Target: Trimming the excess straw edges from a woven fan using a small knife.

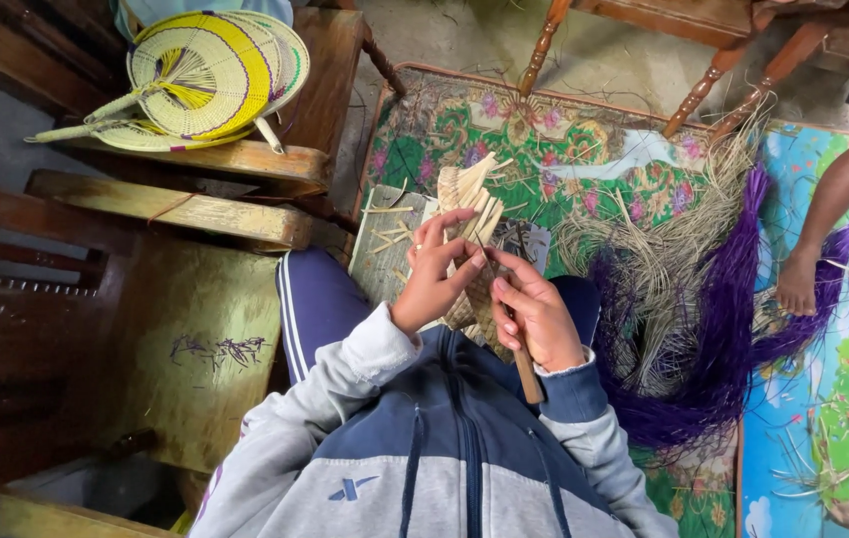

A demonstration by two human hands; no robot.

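My left hand [431, 275] holds a small bundle of pale flat straw strips [470, 195], fanned out upward above my lap. My right hand [536, 312] grips a brown wooden-handled tool [526, 373] whose thin dark blade points up toward the strips between both hands. The handle sticks out below my right palm. Both hands sit close together over my dark blue trousers, and my grey and blue zip jacket fills the lower frame.
Several woven yellow hand fans [202, 78] lie on a wooden bench at the upper left. A flowered mat [564, 139] covers the floor ahead, with loose straw [664, 249] and purple fibre [733, 329] at the right. Another person's bare leg and foot [811, 249] stand at the right. Wooden chair legs [544, 45] are at the top.
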